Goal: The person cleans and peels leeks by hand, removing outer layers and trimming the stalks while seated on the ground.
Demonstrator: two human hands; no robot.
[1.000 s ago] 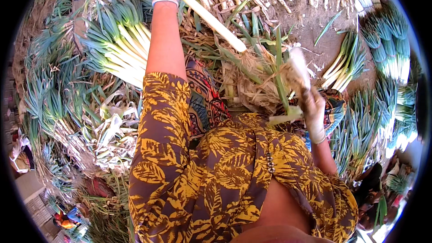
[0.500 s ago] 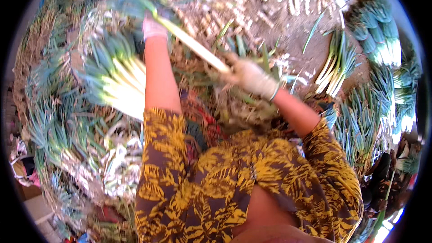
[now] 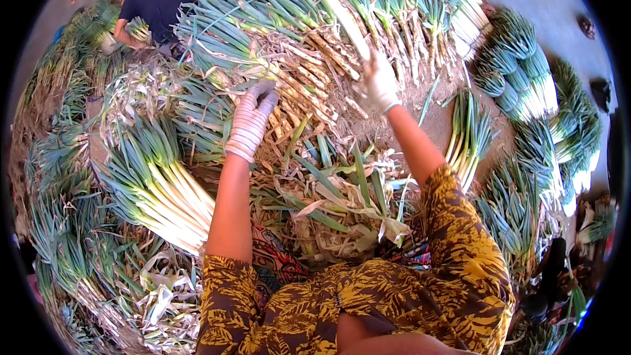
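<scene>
Clearly, one pale leek (image 3: pixel 338 13) is clamped in the gloved right hand (image 3: pixel 381 84), whose fingers close around its white lower end. From that fist the leek slants up and to the left, away from the person, and its green top runs out past the upper edge of the view. The stalk passes above a row of soil-crusted leeks (image 3: pixel 322 69), and the fist covers its root end.

The left hand (image 3: pixel 252 117), in a striped glove, is well apart from the held leek, lower and to its left. Its fingers are loosely bent with a gap between them, and no stalk shows in it; its tips are just beside the crusted stalks, though I cannot tell whether they touch.

Between the forearms lies a heap of dry peelings (image 3: pixel 342 204). A fan of clean leeks (image 3: pixel 167 190) spreads beside the left forearm, and a smaller bunch (image 3: pixel 463 131) lies to the right of the right forearm. Farther off at upper left, a co-worker (image 3: pixel 161 0) in a dark top bends over more leeks.
</scene>
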